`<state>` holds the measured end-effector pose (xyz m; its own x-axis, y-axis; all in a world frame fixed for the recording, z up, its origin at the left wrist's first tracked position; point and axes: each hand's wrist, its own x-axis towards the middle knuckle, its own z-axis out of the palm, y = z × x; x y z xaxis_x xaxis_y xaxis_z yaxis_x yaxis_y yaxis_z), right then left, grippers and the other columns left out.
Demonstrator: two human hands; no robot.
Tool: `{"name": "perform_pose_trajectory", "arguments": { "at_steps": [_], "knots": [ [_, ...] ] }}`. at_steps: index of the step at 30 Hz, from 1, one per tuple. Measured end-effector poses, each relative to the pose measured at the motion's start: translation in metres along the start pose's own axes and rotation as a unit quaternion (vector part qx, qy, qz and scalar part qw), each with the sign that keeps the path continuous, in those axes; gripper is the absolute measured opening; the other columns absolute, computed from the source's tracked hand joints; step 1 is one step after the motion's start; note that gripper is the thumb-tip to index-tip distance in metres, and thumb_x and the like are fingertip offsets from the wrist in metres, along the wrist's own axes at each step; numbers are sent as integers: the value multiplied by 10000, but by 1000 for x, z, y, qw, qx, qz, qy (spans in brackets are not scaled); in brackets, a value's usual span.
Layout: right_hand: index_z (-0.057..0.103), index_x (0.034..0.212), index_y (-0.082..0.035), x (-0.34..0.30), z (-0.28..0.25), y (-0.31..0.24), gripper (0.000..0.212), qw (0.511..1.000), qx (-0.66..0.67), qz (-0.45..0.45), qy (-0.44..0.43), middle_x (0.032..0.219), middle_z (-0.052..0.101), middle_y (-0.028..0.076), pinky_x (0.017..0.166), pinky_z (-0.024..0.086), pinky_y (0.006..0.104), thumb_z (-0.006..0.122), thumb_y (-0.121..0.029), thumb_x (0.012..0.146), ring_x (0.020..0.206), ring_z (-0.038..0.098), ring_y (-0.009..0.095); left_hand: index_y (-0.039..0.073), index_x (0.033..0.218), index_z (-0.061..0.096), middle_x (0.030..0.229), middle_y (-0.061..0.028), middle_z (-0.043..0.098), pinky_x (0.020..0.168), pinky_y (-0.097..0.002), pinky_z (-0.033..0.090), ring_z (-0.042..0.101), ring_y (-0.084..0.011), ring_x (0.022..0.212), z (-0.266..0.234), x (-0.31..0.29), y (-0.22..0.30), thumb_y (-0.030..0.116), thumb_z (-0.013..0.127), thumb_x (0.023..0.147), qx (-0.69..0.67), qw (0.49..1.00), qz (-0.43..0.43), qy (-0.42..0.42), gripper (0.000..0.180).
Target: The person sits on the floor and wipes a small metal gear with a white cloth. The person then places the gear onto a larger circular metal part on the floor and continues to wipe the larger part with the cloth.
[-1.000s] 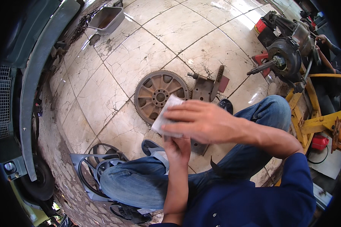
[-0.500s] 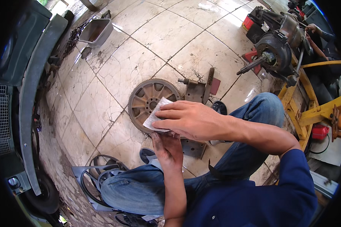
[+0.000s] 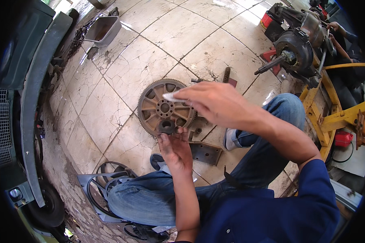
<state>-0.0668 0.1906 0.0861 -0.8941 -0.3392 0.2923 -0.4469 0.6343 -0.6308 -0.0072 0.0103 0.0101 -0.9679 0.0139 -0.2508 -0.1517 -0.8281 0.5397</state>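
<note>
In the head view my left hand (image 3: pixel 177 154), palm up, grips a dark ring-shaped part (image 3: pixel 166 126) with a round hole through it. My right hand (image 3: pixel 217 103) pinches a folded greyish-white sheet (image 3: pixel 172 97), raised up and to the right of the ring, apart from it; this hand is slightly blurred. Below both lies a rusty toothed flywheel (image 3: pixel 148 108) on the tiled floor, with bolt holes around its centre. To the right of my left hand is a flat steel plate with holes (image 3: pixel 207 154).
A vehicle axle assembly (image 3: pixel 298 46) rests on a yellow stand (image 3: pixel 332 117) at the right, where another person's arm (image 3: pixel 340 30) shows. A grey basin (image 3: pixel 117 33) stands at the far left. Beside my left knee is a fan in a shroud (image 3: pixel 94 190). A vehicle bumper (image 3: pixel 35 81) borders the left.
My right hand has lifted the folded sheet up and away from my left hand. The dark ring, covered by the sheet before, now shows in my left fingers.
</note>
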Motion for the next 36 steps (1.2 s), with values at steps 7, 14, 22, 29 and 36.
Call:
{"name": "perform_pose_trajectory", "arguments": {
  "at_steps": [7,14,22,29,36],
  "knots": [
    [677,1179,-65,21,-32,11,276,995,-47,-10,-89,985,712,188,796,530,452,536,-143,954,915,676,361,102,1320,524,1149,-47,614,940,-354,555,631,-172,978,-35,20,-31,45,694,919,178,984,4,31,440],
    [697,1166,-72,39,-31,45,267,983,-90,-58,-152,916,718,178,764,527,461,557,-122,944,846,679,362,82,1290,557,1129,-115,616,885,-332,507,633,-231,1028,-108,20,-99,144,777,850,573,814,-65,-70,496],
    [707,1153,-70,30,-29,47,257,979,-88,-41,-181,951,730,168,756,549,446,579,-154,946,877,697,347,100,1257,579,1257,-162,547,942,-426,492,588,-376,1124,-131,-11,-130,175,760,818,778,579,-159,-188,481],
    [703,1153,-67,31,-37,57,257,987,-52,-37,-145,962,730,160,766,553,444,563,-163,960,888,697,348,90,1246,569,1217,-169,544,907,-467,451,558,-375,1121,-151,3,-145,132,770,782,841,469,-23,-269,507],
    [714,1132,-68,31,-32,53,246,983,-46,-7,-179,948,729,164,776,550,435,559,-164,966,873,694,353,83,1347,519,1314,-229,515,1053,-477,415,497,-414,1246,-199,19,-114,203,809,784,816,576,-37,-28,644]
  ]
}}
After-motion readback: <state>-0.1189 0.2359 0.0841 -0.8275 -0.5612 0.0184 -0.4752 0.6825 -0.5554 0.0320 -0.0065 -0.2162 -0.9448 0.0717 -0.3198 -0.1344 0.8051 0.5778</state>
